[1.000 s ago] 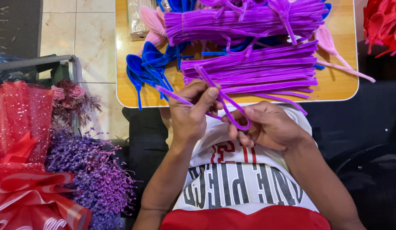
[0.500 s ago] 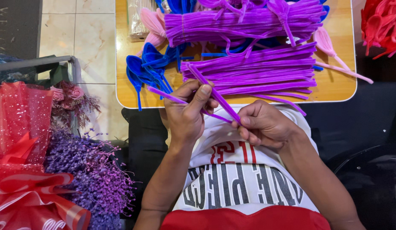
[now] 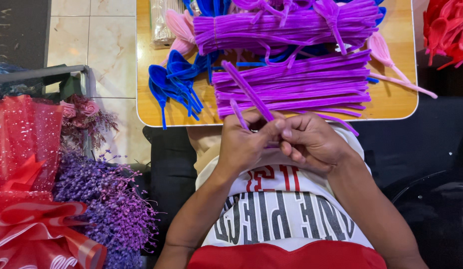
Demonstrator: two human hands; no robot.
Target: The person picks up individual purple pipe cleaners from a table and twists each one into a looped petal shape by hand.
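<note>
My left hand [image 3: 244,142] and my right hand [image 3: 311,142] meet just in front of my chest, both pinching one purple pipe cleaner [image 3: 246,89] whose two ends stick up and away over the table edge. Right behind my hands lies a loose pile of straight purple pipe cleaners [image 3: 296,87] on the wooden table [image 3: 391,102]. Farther back rests a tied purple bundle [image 3: 286,25].
Blue looped pipe-cleaner shapes [image 3: 174,84] lie at the table's left, pink ones [image 3: 179,27] behind them and another pink one [image 3: 386,55] at the right. Red shapes [image 3: 448,27] sit at the far right. Red wrapping [image 3: 27,164] and purple dried flowers [image 3: 109,209] stand at my left.
The pipe cleaner was a loop between my hands; now it is folded, its ends pointing up over the table. My hands have closed together.
</note>
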